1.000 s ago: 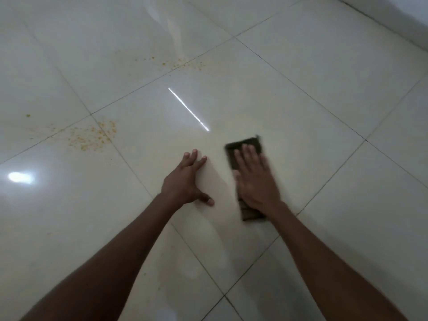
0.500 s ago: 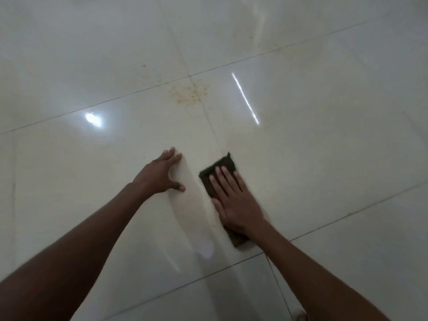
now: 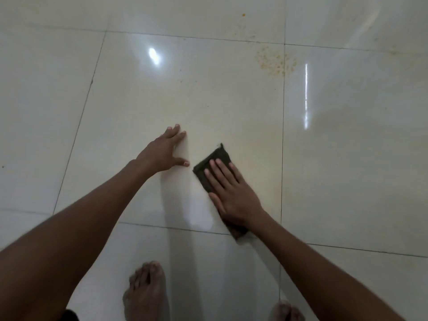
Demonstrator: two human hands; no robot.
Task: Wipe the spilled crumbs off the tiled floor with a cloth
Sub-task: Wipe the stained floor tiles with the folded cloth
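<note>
Since a moment ago my view has swung, putting the crumbs (image 3: 275,62) far up right. Right hand (image 3: 231,193) presses flat on the cloth (image 3: 214,158); left hand (image 3: 162,151) rests spread on the floor (image 3: 115,100). Smaller specks probably escape me, so a short stroke could miss them.

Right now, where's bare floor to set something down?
Bare tile lies left of the left hand out to the grout line, and right of the folded dark green cloth, across the vertical grout line. The gap between the hands is narrow. The right hand presses the cloth. Orange crumbs cover the far tile corner; bare feet crowd the near edge.
</note>
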